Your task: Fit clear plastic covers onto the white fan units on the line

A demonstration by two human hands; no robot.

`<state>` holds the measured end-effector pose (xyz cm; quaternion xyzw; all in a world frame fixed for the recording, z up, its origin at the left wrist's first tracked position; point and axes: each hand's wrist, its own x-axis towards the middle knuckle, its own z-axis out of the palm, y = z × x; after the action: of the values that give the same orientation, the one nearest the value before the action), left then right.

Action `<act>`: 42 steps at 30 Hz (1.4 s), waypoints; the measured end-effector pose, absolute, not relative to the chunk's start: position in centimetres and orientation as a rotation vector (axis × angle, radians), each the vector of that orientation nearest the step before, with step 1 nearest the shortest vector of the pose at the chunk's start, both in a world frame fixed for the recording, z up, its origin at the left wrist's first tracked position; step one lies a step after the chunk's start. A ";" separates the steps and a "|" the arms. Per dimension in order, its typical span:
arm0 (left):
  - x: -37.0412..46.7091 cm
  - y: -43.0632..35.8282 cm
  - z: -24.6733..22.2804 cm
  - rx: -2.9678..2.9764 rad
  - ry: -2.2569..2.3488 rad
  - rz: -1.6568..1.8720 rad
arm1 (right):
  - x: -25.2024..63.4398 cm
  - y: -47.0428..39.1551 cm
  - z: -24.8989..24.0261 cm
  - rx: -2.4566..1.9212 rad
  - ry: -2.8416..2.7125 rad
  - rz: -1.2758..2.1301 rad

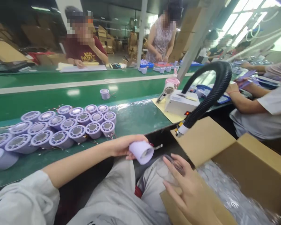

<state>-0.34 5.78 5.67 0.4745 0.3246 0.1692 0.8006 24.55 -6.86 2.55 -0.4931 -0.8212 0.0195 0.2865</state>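
Observation:
My left hand (pixel 127 145) is closed around a light purple cup-shaped housing (pixel 141 152), held over my lap with its open end tilted towards the right. A short wire with a small connector sticks out beside it. To the right, my right hand (pixel 187 187) has its thumb and fingers bent around a dark, round, see-through piece (pixel 176 165), apart from the housing. What kind of piece it is, I cannot make out. Rows of similar purple housings (pixel 59 137) with round grilles stand on the green bench to the left.
An open cardboard box (pixel 255 178) with clear plastic pieces (pixel 227 190) stands at my right. A white machine (pixel 181 103) with a black flexible hose (pixel 210 90) sits on the bench. A lone housing (pixel 105 94) stands on the green belt (pixel 84 89). Several people work around.

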 end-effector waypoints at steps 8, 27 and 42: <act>1.4 1.6 4.1 1.748 0.647 0.319 | 22.9 -6.3 3.7 -1.421 -2.225 0.521; 1.6 0.3 0.4 1.922 0.656 0.544 | 22.9 -6.6 3.8 -1.439 -1.435 1.122; 1.0 -1.0 0.9 1.310 0.611 0.424 | 24.2 -8.1 1.5 -1.245 -1.839 0.887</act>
<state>0.97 -0.96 0.90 0.5950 0.2776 0.1924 0.7293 24.19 -8.08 1.49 -0.4846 -0.7154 0.3451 0.3664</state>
